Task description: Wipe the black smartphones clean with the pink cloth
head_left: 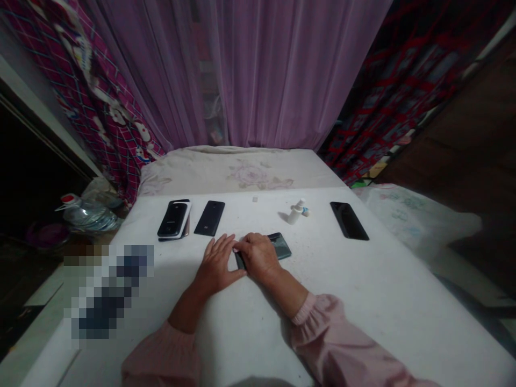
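Pink sleeves point(334, 333) came in from the bottom edge, and both bare hands lay on the white table point(363, 301) around a dark phone point(283, 246). This phone lay flat near the middle of the table, angled a little, with only its far right end showing past the knuckles.

The left hand point(217, 263) rested palm down with its grip apart, the fingers spread flat and the thumb touching the phone's left end. The right hand point(260, 258) lay over the phone with its fingers bent at the upper left edge. Whether its grip was pinched on that edge or only pressing down could not be told.

It looked thin, stiff and smooth-faced, so probably light, slippery under dry fingers and easy to crack or scratch. Lying flat, it left little room to get under, so the long side edges seemed the safest place to take hold, thumb on one and fingers on the other, clear of the glass.

Farther back lay a stack of phones point(174, 219), a single phone point(209, 217) just beside it, a small bottle point(296, 211) and a black phone point(349, 220) well apart to the right.
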`<state>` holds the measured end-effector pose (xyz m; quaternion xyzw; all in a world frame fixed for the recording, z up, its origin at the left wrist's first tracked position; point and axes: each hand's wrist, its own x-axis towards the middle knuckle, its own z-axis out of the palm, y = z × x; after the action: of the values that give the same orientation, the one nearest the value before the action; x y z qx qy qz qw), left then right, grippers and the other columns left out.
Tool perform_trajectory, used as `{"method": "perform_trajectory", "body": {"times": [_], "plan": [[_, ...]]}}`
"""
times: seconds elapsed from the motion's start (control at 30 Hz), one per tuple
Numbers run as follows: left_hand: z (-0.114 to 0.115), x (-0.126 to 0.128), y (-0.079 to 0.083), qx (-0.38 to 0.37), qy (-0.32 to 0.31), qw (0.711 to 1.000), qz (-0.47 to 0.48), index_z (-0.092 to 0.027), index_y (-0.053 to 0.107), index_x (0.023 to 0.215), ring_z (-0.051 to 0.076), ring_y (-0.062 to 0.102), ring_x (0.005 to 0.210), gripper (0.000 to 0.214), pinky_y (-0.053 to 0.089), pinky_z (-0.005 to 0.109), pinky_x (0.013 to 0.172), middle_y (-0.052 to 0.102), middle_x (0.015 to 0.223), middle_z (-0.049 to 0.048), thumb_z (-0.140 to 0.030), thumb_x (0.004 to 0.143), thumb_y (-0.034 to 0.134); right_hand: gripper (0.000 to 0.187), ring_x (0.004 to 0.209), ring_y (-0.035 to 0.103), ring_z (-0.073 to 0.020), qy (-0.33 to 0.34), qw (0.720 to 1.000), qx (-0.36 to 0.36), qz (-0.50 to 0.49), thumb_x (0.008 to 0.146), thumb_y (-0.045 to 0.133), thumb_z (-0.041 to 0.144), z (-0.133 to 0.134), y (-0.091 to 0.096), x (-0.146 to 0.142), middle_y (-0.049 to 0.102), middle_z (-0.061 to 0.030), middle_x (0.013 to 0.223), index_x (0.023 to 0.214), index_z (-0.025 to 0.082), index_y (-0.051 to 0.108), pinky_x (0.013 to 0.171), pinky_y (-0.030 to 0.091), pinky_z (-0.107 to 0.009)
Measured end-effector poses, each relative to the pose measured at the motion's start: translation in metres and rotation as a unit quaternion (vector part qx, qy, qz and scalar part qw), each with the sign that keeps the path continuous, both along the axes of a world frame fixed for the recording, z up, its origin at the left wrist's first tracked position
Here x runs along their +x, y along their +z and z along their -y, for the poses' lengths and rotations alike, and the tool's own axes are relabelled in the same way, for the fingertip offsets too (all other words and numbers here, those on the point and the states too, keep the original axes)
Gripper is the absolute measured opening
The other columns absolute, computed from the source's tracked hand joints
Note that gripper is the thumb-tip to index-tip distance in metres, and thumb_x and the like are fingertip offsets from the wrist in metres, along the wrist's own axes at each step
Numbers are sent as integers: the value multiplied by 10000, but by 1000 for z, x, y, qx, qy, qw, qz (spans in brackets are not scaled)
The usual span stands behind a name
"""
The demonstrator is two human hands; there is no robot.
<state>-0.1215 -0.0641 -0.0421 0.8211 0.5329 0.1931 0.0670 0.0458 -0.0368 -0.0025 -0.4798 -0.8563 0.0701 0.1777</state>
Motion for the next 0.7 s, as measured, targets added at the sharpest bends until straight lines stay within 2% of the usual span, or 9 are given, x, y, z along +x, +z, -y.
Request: {"method": "perform_trajectory", "body": {"times": [0.1,0.23,0.5,0.6,0.7], "plan": [[0,2,0,-6,14,1000,6,-183,453,1380,329,414,1372,721,256,545,1162,501,1441,155,-470,755,668,200,849,587,-191,-19,1000,-11,-8,923,570,234,0,-1,-1,669,-52,887,995,302,744,735,383,-312],[-1,3,-2,-1,33,999,9,-151,431,1381,332,417,1368,766,271,536,1157,487,1445,181,-466,729,681,214,874,601,-195,-10,1000,-28,-4,925,561,226,-1,2,1,679,-44,904,997,310,745,747,393,-313],[-4,2,-7,10,43,999,8,-102,346,1425,355,371,1393,897,263,539,1157,415,1485,227,-526,713,688,212,868,606,-207,-5,997,-40,62,926,560,264,-26,10,-11,681,-58,937,1020,330,739,725,402,-317],[-3,2,-5,-9,42,999,-1,-109,355,1430,352,352,1404,891,248,540,1163,407,1492,221,-527,717,689,233,881,609,-208,-17,997,-42,70,926,545,250,-30,9,-3,685,-61,959,1033,316,741,727,405,-313],[-2,2,-2,-28,39,999,-11,-158,433,1392,349,330,1416,800,236,548,1165,391,1512,190,-513,724,692,245,885,610,-199,-29,995,-51,81,919,545,229,-31,10,14,691,-63,980,1041,302,744,737,404,-302]]}}
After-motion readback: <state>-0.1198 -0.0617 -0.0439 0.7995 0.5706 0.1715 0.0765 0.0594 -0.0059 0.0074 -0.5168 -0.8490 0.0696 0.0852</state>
